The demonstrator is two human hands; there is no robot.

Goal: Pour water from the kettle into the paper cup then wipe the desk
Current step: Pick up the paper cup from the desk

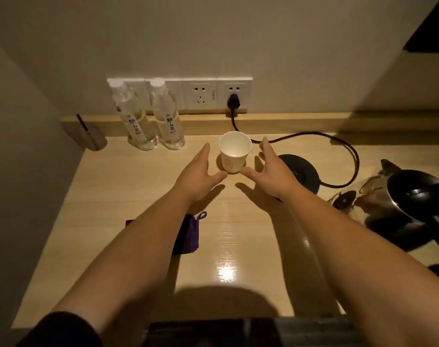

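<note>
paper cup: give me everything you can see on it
The paper cup is white, with a faint pale print on its side and a tapered wall, wider at the rim. It stands upright on the desk near the back ledge, mouth open; the inside looks empty. The left hand and right hand flank it, open, thumbs close to its base; contact cannot be told. The black kettle base sits just to its right, two bottles to its left.

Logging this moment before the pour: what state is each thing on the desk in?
paper cup: upright, looks empty
kettle: off its base, lid open
kettle base: bare, plugged in
water bottles: upright, capped
purple cloth: folded, untouched
left hand: open
right hand: open
</note>
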